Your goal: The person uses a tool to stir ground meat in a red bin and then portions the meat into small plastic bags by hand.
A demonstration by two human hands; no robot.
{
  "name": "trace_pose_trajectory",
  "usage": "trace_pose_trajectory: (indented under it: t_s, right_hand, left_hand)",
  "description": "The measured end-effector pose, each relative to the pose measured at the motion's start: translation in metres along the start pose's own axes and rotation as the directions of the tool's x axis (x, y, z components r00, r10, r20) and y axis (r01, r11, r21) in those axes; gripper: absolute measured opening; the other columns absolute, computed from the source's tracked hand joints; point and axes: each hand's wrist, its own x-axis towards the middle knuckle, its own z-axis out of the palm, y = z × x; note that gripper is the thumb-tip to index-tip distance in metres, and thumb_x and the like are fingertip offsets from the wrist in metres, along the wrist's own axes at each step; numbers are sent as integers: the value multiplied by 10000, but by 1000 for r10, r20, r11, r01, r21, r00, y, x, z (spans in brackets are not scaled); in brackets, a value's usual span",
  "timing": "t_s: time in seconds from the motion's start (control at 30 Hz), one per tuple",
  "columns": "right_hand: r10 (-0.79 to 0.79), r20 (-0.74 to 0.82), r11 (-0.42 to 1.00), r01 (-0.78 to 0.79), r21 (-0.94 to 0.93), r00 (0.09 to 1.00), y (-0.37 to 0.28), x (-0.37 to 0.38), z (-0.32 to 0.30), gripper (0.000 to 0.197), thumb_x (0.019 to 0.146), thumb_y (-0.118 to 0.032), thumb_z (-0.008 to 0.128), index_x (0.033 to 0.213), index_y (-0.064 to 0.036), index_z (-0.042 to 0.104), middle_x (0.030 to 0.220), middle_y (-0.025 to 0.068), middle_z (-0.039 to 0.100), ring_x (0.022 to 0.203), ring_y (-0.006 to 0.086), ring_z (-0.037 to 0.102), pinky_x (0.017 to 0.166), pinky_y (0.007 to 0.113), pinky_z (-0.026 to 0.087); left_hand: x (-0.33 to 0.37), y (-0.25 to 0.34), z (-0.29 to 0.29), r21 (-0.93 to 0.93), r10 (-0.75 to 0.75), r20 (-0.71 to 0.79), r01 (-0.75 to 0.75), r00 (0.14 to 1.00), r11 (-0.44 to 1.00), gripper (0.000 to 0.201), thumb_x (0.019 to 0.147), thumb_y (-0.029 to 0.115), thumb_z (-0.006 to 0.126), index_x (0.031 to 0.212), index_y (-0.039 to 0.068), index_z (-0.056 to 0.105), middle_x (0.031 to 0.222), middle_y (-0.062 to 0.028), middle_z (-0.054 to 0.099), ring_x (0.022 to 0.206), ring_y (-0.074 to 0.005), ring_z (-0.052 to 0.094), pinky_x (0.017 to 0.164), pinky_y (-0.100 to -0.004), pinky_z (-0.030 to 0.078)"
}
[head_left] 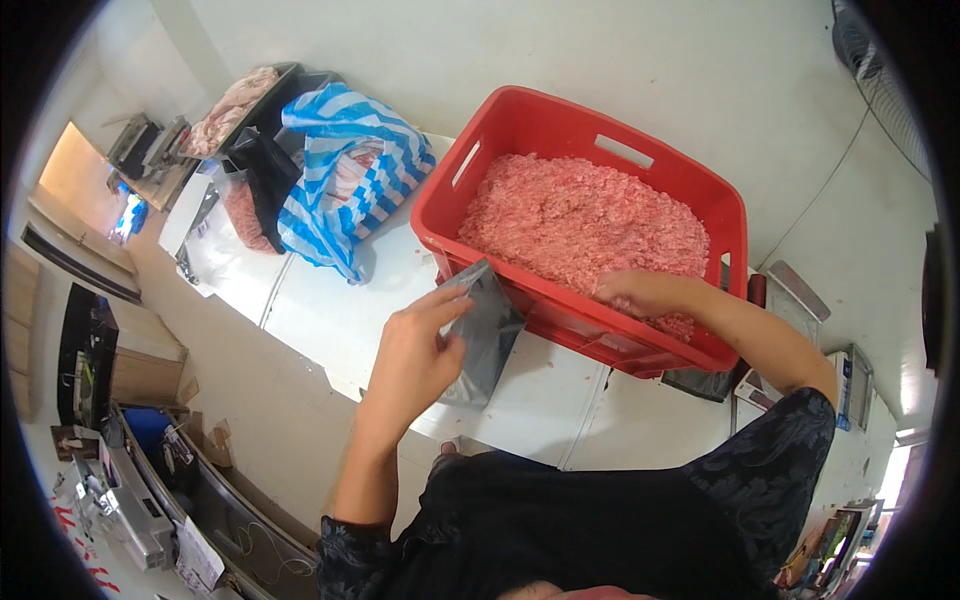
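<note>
Stretching beneath the red crate and out to its left, the white table (320,305) carries everything we handle. On it stands the red crate (575,303) itself, with slots cut through its walls and its near side toward us. Inside the crate we have a broad bed of pink minced meat (570,215), sloping lower at the right end. Left of the crate, we see a blue-and-white striped bag (318,215) lying open, with pale pink pieces showing in its mouth. Farther left of the crate, past that bag, a dark tray (262,103) holds a heap of pale meat. Just beside the crate's near left corner, we have a dark grey plastic bag (485,345), upright and slightly tilted; whether it touches the crate, we cannot tell. Well left of the crate, a clear bag (245,215) holds more mince. At the grey bag's edge, before the crate, our left hand (413,345) keeps thumb and forefinger apart; whether its hidden fingers pinch the film, we cannot tell. Over the crate's near wall, our right hand (640,292) dips into the mince, its fingertips buried, so we cannot tell whether they are closed
</note>
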Motion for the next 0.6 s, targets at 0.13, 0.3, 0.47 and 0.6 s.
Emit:
trace_pose_trajectory:
  t_s: [0.13, 0.3, 0.47, 0.6]
  right_hand:
    - [243, -32, 821, -188, 539, 970, -24, -11, -35, 282, 952, -89, 799, 1214, -92, 697, 967, -17, 696, 866, 92, 642, 712, 266, 520]
    - [513, -85, 442, -178, 879, 854, -76, -8, -59, 351, 987, -77, 764, 1301, -100, 610, 889, -24, 640, 728, 31, 576, 539, 190, 376]
    - [435, -155, 495, -92, 864, 887, -157, 18, -74, 316, 985, -81, 754, 1271, -87, 622, 917, -36, 625, 715, 10, 524, 533, 175, 356]
    - [248, 3, 539, -141, 830, 969, -198, 59, -60, 291, 979, -81, 753, 1246, -62, 638, 903, -24, 619, 715, 30, 561, 522, 191, 367]
  left_hand:
    - [12, -12, 17, -129, 5, 1, -5, 1000, 992, 480, 802, -64, 594, 1266, -103, 713, 1380, -224, 706, 599, -217, 745, 591, -308, 590]
    - [11, -4, 25, -270, -46, 55, 59, 997, 961, 503, 827, -56, 608, 1321, -128, 670, 1438, -221, 662, 621, -218, 753, 586, -302, 596]
    - [11, -19, 22, -306, -59, 38, 68, 997, 949, 528, 825, -60, 616, 1345, -145, 648, 1434, -216, 659, 645, -216, 759, 581, -300, 590]
    - [5, -16, 6, -356, -93, 21, 94, 995, 930, 543, 822, -62, 620, 1358, -147, 641, 1433, -212, 661, 660, -216, 761, 579, -304, 585]
